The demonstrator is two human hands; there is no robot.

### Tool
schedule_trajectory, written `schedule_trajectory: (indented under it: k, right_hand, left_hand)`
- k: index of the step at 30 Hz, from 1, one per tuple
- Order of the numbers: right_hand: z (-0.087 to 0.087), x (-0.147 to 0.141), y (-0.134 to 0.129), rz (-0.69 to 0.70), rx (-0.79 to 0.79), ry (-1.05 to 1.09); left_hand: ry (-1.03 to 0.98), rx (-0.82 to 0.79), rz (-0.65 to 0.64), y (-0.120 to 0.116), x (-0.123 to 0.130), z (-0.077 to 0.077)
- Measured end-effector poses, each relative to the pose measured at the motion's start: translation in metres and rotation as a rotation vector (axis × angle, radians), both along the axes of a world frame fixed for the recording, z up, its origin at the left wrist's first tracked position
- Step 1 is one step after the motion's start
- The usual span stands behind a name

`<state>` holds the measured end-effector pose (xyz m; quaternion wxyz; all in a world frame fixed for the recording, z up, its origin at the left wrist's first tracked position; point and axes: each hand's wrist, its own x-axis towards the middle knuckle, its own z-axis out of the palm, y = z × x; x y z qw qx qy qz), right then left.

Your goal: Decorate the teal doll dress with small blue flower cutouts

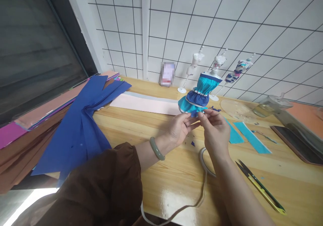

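A small tiered dress in turquoise and dark blue, with white trim between the tiers, is held up above the table. My left hand pinches its lower hem from the left. On the right side of the same hem, my right hand closes its thumb and fingers, near a little dark-blue piece at the edge. Behind the dress top stands a white miniature mannequin; whether the dress is on it I cannot tell. A roll of narrow tape lies below my hands, its loose end trailing forward.
Blue paper sheets spread over coloured stacks at the left. A pale pink strip lies behind my hands. Turquoise strips, thread snips, a dark phone and a glass jar are at right. Two more mannequins line the wall.
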<state>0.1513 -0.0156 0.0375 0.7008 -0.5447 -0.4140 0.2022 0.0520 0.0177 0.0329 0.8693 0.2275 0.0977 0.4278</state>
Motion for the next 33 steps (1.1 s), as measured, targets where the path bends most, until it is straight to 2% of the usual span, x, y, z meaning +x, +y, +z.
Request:
schedule_trajectory:
  k: [8,15,23,28,33]
  right_hand:
    - [-0.006,0.012,-0.001,-0.011,-0.009,0.284]
    - [-0.007,0.013,-0.002,0.013,-0.001,0.37]
    - [-0.01,0.014,-0.002,0.084,-0.038,0.423]
    - [-0.014,0.016,-0.001,0.122,-0.074,0.506]
    - [-0.017,0.017,0.0,0.16,-0.105,0.541]
  left_hand:
    - [0.04,-0.082,-0.015,0.001,-0.002,-0.001]
    - [0.046,-0.093,0.004,0.0,-0.001,-0.006]
    - [0.091,-0.021,0.013,-0.002,-0.001,-0.012]
    - [0.123,0.065,0.05,-0.004,0.0,-0.012]
    - [0.163,0.074,0.106,-0.005,0.001,-0.011]
